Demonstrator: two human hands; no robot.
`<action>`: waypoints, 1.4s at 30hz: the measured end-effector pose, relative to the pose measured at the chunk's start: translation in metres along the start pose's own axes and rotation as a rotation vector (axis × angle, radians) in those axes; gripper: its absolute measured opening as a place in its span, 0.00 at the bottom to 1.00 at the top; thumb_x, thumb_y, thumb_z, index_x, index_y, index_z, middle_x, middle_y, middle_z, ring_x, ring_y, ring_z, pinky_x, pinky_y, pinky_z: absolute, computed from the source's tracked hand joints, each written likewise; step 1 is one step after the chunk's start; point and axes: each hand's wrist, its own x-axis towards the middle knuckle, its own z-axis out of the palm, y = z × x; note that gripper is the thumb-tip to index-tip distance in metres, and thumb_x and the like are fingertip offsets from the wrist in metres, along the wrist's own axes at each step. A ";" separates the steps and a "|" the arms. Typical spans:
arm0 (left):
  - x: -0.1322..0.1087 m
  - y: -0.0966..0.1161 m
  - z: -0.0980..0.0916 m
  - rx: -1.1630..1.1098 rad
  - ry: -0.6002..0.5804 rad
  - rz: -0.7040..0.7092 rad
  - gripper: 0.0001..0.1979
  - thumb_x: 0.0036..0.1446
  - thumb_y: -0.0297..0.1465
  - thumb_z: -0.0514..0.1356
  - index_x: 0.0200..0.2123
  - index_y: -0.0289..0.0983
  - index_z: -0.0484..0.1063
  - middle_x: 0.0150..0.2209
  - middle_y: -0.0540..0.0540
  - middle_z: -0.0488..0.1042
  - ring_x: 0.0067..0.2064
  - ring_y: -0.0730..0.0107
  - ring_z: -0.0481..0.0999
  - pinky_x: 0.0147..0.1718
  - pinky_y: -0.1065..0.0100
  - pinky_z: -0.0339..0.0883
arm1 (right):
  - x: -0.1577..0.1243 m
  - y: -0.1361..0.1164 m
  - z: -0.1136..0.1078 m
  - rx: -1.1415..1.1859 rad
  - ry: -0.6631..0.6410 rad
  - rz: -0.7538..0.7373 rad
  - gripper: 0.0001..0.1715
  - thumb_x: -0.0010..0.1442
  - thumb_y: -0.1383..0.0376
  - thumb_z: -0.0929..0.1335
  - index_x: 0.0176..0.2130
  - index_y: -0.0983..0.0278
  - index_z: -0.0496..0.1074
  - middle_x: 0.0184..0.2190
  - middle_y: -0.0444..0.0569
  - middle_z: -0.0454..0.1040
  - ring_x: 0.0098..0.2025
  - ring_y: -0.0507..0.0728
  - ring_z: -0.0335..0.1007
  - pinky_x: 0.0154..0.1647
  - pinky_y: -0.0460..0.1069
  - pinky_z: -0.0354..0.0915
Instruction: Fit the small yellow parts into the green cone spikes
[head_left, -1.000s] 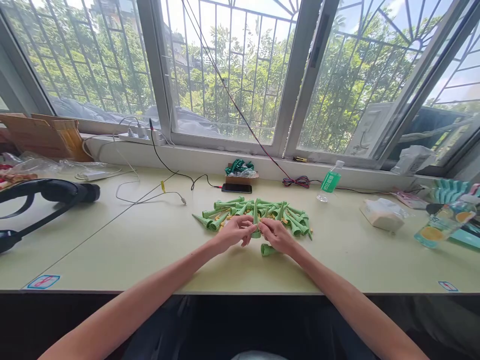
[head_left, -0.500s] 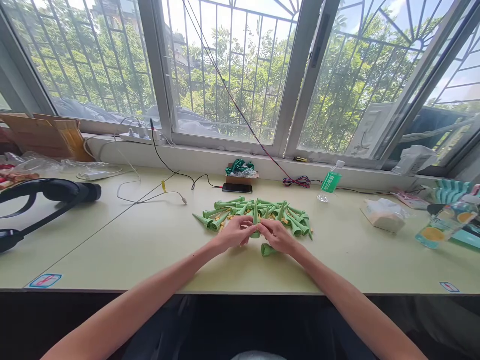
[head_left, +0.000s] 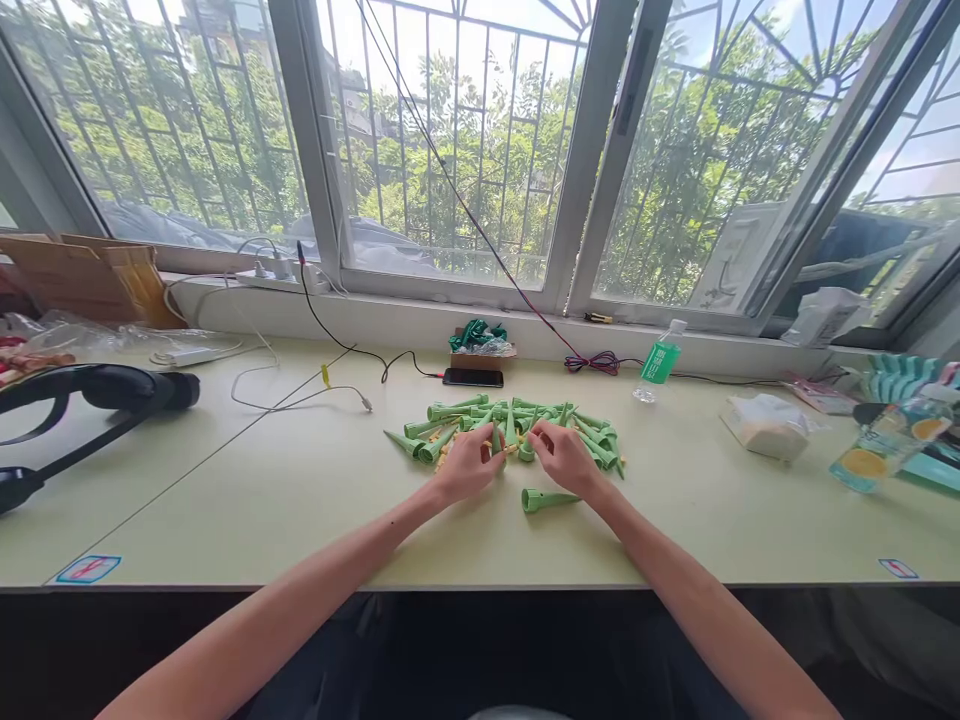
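My left hand (head_left: 471, 464) is closed around a green plastic plant-watering spike (head_left: 496, 438), its pointed end up. Just to the right, my right hand (head_left: 564, 456) is over the near side of the pile, with thumb and fingers drawn together; whatever is between the fingertips is too small to make out. Both hands are at a heap of similar green spikes (head_left: 459, 411), with small yellow pieces (head_left: 444, 446) scattered among them. One separate spike (head_left: 547, 500) lies on its side below my right hand, its wide hollow end toward the left.
Behind the heap are a black phone (head_left: 473, 377) and a small open box (head_left: 483, 360). A bottle with a green label (head_left: 660, 365) and a tissue pack (head_left: 766, 425) stand on the right. A black headset (head_left: 97, 395) and cables (head_left: 300, 402) occupy the left of the table (head_left: 300, 520).
My hands were together on one upright spike. Now they are apart: the left keeps a spike slightly further left, while the right has moved up and right to the heap, uncovering the separate spike.
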 end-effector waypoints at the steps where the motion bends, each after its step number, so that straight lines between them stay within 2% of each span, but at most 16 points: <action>1: 0.000 -0.001 0.000 0.024 -0.011 0.003 0.02 0.54 0.29 0.56 0.32 0.37 0.68 0.24 0.53 0.69 0.22 0.76 0.64 0.24 0.72 0.58 | 0.000 0.001 0.000 -0.024 -0.015 0.008 0.13 0.66 0.61 0.60 0.32 0.63 0.66 0.21 0.41 0.66 0.23 0.50 0.59 0.27 0.44 0.52; 8: -0.001 -0.004 0.001 0.085 -0.061 0.019 0.01 0.52 0.27 0.56 0.30 0.37 0.67 0.23 0.53 0.68 0.24 0.74 0.66 0.26 0.71 0.59 | -0.001 0.003 0.002 -0.112 -0.073 0.052 0.08 0.63 0.65 0.62 0.33 0.63 0.68 0.26 0.44 0.72 0.26 0.51 0.65 0.30 0.44 0.56; 16: -0.001 0.001 -0.002 0.104 -0.057 -0.011 0.06 0.51 0.29 0.58 0.35 0.37 0.68 0.25 0.53 0.68 0.24 0.73 0.66 0.27 0.71 0.59 | -0.001 0.003 0.001 -0.155 -0.090 0.093 0.06 0.63 0.65 0.62 0.33 0.63 0.67 0.28 0.44 0.73 0.28 0.51 0.65 0.32 0.44 0.57; 21: 0.000 0.003 -0.003 0.119 -0.036 -0.029 0.11 0.50 0.32 0.61 0.37 0.37 0.67 0.24 0.54 0.65 0.23 0.74 0.63 0.27 0.70 0.57 | -0.001 0.007 0.001 -0.209 -0.088 0.143 0.07 0.64 0.67 0.60 0.36 0.63 0.66 0.33 0.47 0.72 0.34 0.53 0.68 0.37 0.46 0.59; 29: -0.001 0.003 -0.002 0.119 -0.055 -0.042 0.12 0.51 0.35 0.60 0.38 0.37 0.67 0.24 0.55 0.64 0.23 0.73 0.62 0.28 0.70 0.56 | -0.003 0.010 0.002 -0.313 -0.199 0.230 0.09 0.63 0.67 0.62 0.42 0.65 0.68 0.39 0.52 0.70 0.43 0.56 0.68 0.45 0.47 0.59; 35: -0.002 0.002 -0.001 0.111 -0.042 -0.026 0.11 0.51 0.35 0.60 0.38 0.37 0.68 0.24 0.54 0.63 0.23 0.73 0.62 0.28 0.70 0.56 | -0.003 0.005 0.000 -0.341 -0.250 0.241 0.12 0.62 0.68 0.63 0.45 0.65 0.70 0.42 0.52 0.69 0.44 0.56 0.68 0.43 0.47 0.60; 42: -0.002 0.002 0.000 0.115 -0.060 -0.027 0.11 0.51 0.34 0.60 0.39 0.38 0.67 0.24 0.54 0.63 0.23 0.73 0.62 0.27 0.70 0.56 | -0.002 0.009 0.004 -0.343 -0.231 0.199 0.14 0.65 0.69 0.61 0.47 0.63 0.72 0.47 0.52 0.69 0.43 0.55 0.69 0.40 0.46 0.60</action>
